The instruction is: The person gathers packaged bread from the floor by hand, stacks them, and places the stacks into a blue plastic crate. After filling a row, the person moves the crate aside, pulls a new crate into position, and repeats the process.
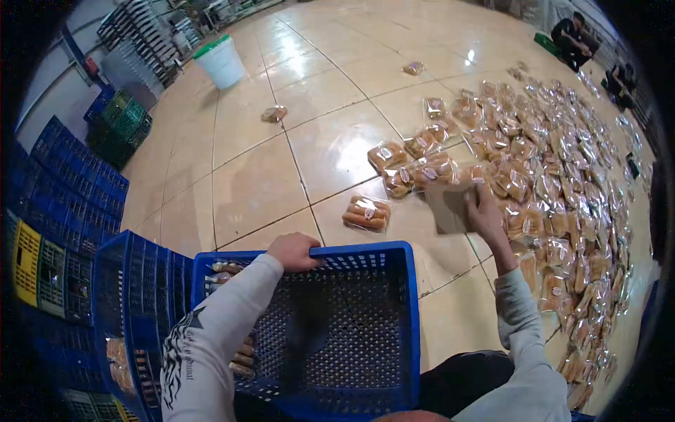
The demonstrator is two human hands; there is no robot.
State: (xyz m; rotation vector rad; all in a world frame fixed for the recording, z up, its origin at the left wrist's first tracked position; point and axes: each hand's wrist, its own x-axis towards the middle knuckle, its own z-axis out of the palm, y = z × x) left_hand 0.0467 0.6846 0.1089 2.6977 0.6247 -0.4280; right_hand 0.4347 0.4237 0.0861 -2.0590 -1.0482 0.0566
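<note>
My left hand (pixel 294 253) is wrapped over the far rim of a blue plastic crate (pixel 410 316) with perforated walls and floor. Inside the crate, mostly behind my left sleeve, are a few bread packs (pixel 243 359) along its left side. My right hand (pixel 484 214) reaches out over the floor, fingers closed at the edge of a clear-wrapped bread pack (pixel 475 174); the fingertips are partly hidden. Left of that hand shows a dull brown patch (pixel 450 209). A single pack of bread rolls (pixel 366 213) lies just beyond the crate, with a pack of rounder buns (pixel 399 181) behind it.
A large spread of wrapped bread (pixel 562 183) covers the tiled floor (pixel 267 169) on the right. Stacked blue crates (pixel 77 176) line the left. Further off stands a white bucket (pixel 222 65) with a green rim. Two people (pixel 573 41) sit at the far right.
</note>
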